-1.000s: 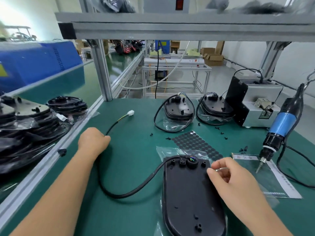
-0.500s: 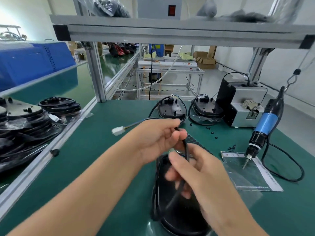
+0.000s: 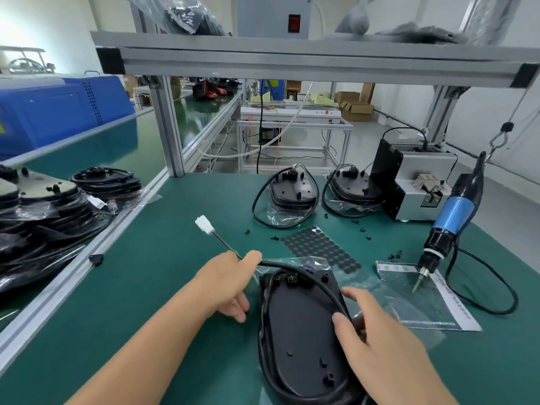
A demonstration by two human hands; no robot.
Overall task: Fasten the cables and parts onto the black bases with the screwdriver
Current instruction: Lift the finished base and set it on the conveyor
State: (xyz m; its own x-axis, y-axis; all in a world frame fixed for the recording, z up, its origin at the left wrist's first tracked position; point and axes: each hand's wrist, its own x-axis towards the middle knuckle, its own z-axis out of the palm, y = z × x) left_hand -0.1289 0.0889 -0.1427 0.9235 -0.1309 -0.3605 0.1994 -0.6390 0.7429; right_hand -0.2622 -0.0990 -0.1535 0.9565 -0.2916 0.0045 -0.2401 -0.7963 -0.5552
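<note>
Green workbench (image 3: 163, 287) under a metal shelf frame. Nearest: black base (image 3: 301, 340), cable (image 3: 327, 287) looped round its rim. Left hand (image 3: 230, 283) pinching the cable near its white plug (image 3: 204, 225); right hand (image 3: 377, 346) loosely curled, pressing cable against base. Likely risk: loop springing off once released. Hanging screwdriver (image 3: 447, 220) to the right, untouched; loose screws (image 3: 362, 229), two more bases (image 3: 292, 191) behind.

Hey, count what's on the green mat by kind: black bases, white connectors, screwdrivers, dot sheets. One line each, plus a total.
Black bases: 3
White connectors: 1
Screwdrivers: 1
Dot sheets: 1
Total: 6
</note>
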